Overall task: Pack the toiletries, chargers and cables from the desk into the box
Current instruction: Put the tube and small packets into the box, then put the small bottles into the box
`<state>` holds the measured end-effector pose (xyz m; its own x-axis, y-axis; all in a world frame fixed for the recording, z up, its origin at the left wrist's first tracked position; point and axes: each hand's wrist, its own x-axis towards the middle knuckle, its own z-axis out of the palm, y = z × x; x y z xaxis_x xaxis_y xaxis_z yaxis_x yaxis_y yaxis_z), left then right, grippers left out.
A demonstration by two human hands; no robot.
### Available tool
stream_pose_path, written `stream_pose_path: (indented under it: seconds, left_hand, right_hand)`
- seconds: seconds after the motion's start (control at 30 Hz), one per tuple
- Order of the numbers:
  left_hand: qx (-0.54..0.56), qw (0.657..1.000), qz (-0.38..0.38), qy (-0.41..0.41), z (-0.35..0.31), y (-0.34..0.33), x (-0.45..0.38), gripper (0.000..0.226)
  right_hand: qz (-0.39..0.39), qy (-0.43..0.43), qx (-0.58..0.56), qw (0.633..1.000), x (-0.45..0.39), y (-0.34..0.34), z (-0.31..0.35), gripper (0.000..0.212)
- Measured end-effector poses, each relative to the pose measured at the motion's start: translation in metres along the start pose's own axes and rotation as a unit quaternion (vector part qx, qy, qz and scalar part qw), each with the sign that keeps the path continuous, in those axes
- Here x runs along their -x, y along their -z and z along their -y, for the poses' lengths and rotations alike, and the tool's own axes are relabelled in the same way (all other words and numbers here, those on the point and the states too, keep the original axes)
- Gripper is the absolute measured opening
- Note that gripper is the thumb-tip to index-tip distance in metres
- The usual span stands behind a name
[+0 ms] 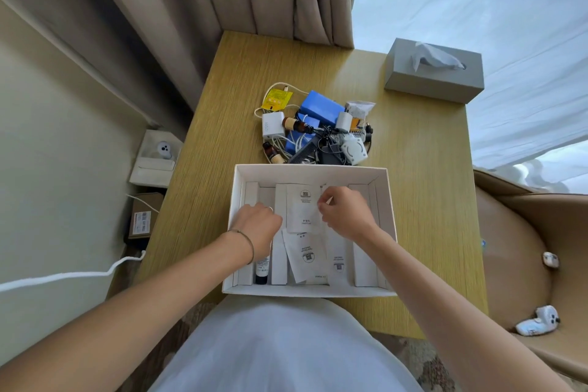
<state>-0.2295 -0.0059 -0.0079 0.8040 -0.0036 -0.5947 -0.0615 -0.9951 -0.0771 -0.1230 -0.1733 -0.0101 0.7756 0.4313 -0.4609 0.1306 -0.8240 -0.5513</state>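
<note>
White sachet (304,210) pinched by the right hand (346,213); left hand (259,226) curled, grip unclear. Packets could crumple if pushed.

White box (311,172), open, on wooden desk (423,200); landmark for all entries below.
Inside box: white sachets, upper one (302,210) at centre, lower one (307,259) toward the near wall; narrow white cartons (279,261) standing along the floor; dark bottle (262,271) at near left.
Left hand (257,226): inside box, left half, fingers curled; whether it holds anything cannot be told.
Right hand (346,213): inside box, right of centre, fingertips pinching the upper sachet's right edge.
Beyond far wall, just beside it: heap of white charger (272,128), blue packs (321,106), yellow sachet (276,99), white cables (280,86), black comb (302,154), small brown bottles (297,124).
Far right of box: grey tissue box (434,79).
</note>
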Motion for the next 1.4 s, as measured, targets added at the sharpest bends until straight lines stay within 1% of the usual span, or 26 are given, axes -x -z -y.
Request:
stream_pose_path:
  seconds: [0.1, 0.17, 0.2, 0.27, 0.3, 0.37, 0.43, 0.57, 0.67, 0.8, 0.97, 1.1, 1.17, 1.23, 1.3, 1.33, 1.4]
  left_hand:
    - [0.037, 0.999, -0.037, 0.007, 0.001, 0.002, 0.004, 0.016]
    - [0.080, 0.992, -0.096, -0.001, 0.004, 0.010, 0.007, 0.020]
    - [0.104, 0.984, -0.147, -0.014, 0.006, 0.016, 0.010, 0.022]
    - [0.149, 0.954, -0.258, -0.047, 0.011, 0.030, 0.013, 0.020]
    - [0.166, 0.937, -0.302, -0.057, 0.014, 0.037, 0.013, 0.018]
    - [0.196, 0.910, -0.362, -0.055, 0.023, 0.052, 0.009, 0.016]
    - [0.221, 0.894, -0.389, -0.036, 0.033, 0.065, 0.004, 0.016]
    - [0.247, 0.895, -0.372, 0.009, 0.055, 0.085, -0.014, 0.018]
    - [0.253, 0.902, -0.347, 0.038, 0.072, 0.092, -0.030, 0.020]
    - [0.279, 0.908, -0.303, 0.075, 0.088, 0.089, -0.044, 0.017]
    - [0.283, 0.925, -0.235, 0.089, 0.103, 0.075, -0.051, 0.018]
    - [0.281, 0.934, -0.200, 0.089, 0.111, 0.063, -0.060, 0.018]
    - [0.295, 0.933, -0.182, 0.100, 0.113, 0.059, -0.067, 0.018]
    - [0.313, 0.929, -0.163, 0.114, 0.114, 0.054, -0.076, 0.018]
    - [0.341, 0.920, -0.146, 0.128, 0.114, 0.049, -0.085, 0.021]
    - [0.357, 0.914, -0.139, 0.135, 0.115, 0.048, -0.091, 0.024]
    - [0.380, 0.905, -0.123, 0.146, 0.117, 0.045, -0.101, 0.028]
  right_hand:
    - [-0.013, 0.003, -0.024, 1.000, -0.003, 0.010, 0.005, 0.017]
    - [-0.027, 0.010, -0.044, 0.999, -0.006, 0.019, 0.012, 0.016]
    - [-0.036, 0.017, -0.048, 0.998, -0.008, 0.024, 0.017, 0.016]
    - [-0.059, 0.037, -0.054, 0.996, -0.014, 0.035, 0.028, 0.016]
    - [-0.071, 0.049, -0.061, 0.994, -0.019, 0.041, 0.034, 0.017]
    - [-0.091, 0.066, -0.071, 0.991, -0.032, 0.051, 0.046, 0.018]
    - [-0.103, 0.070, -0.070, 0.990, -0.048, 0.058, 0.059, 0.019]
    - [-0.103, 0.090, -0.011, 0.991, -0.086, 0.064, 0.085, 0.022]
    - [-0.089, 0.110, 0.057, 0.988, -0.117, 0.061, 0.099, 0.024]
    - [-0.077, 0.143, 0.120, 0.979, -0.154, 0.051, 0.109, 0.022]
    - [-0.057, 0.151, 0.214, 0.963, -0.184, 0.030, 0.105, 0.024]
    - [-0.054, 0.160, 0.237, 0.957, -0.193, 0.021, 0.098, 0.020]
    - [-0.047, 0.167, 0.248, 0.953, -0.194, 0.020, 0.096, 0.021]
    - [-0.032, 0.180, 0.284, 0.941, -0.194, 0.019, 0.095, 0.025]
    - [-0.018, 0.191, 0.329, 0.924, -0.194, 0.020, 0.094, 0.030]
    - [-0.011, 0.188, 0.339, 0.922, -0.194, 0.021, 0.093, 0.031]
    - [0.007, 0.162, 0.318, 0.934, -0.193, 0.025, 0.093, 0.029]
